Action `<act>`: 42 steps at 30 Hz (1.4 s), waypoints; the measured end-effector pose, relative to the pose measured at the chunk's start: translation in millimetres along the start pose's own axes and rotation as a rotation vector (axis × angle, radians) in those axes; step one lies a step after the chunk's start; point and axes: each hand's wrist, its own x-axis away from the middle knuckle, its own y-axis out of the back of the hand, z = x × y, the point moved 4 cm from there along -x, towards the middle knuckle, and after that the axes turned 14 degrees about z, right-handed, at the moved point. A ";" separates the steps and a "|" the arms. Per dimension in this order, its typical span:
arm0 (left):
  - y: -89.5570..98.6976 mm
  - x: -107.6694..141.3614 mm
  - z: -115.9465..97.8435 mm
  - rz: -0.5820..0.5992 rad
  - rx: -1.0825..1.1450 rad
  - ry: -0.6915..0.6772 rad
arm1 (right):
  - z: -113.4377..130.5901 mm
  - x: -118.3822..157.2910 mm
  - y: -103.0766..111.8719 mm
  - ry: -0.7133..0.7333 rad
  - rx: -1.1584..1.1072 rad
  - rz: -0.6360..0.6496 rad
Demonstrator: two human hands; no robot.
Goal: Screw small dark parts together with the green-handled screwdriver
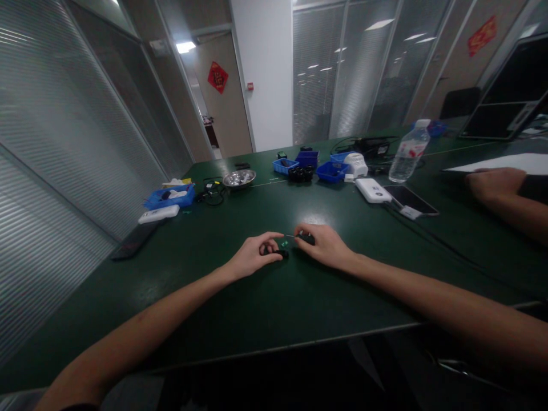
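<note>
My right hand (323, 245) is closed around the dark handle of a small screwdriver (306, 238). Its thin metal shaft points left, toward the fingertips of my left hand. Low over the table, my left hand (252, 255) pinches a small black part (281, 253) between thumb and curled fingers, its index finger stretched out near the screwdriver's tip. A tiny green piece (285, 244) shows between the two hands; whether it lies on the table or is attached to the black part, I cannot tell.
Blue bins (333, 171), a metal bowl (239, 178) and a blue tray (172, 196) stand across the green table (240, 319). A water bottle (410, 151), white power bank (373, 190) and phone (411, 199) are at right, near another person's hand (496, 184).
</note>
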 end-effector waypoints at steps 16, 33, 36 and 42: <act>-7.5 -25.8 -10.9 -0.072 -0.394 -0.003 | -3.7 -0.1 5.5 -0.062 -0.053 -0.023; 175.8 167.7 135.6 -0.273 -0.682 0.584 | -0.8 2.9 7.6 -0.049 -0.077 -0.006; 209.8 208.4 161.0 -0.400 -0.688 0.802 | -0.1 2.7 7.7 -0.053 -0.074 -0.007; 218.3 218.5 163.6 -0.368 -0.774 0.832 | 0.7 2.9 8.3 -0.049 -0.082 0.012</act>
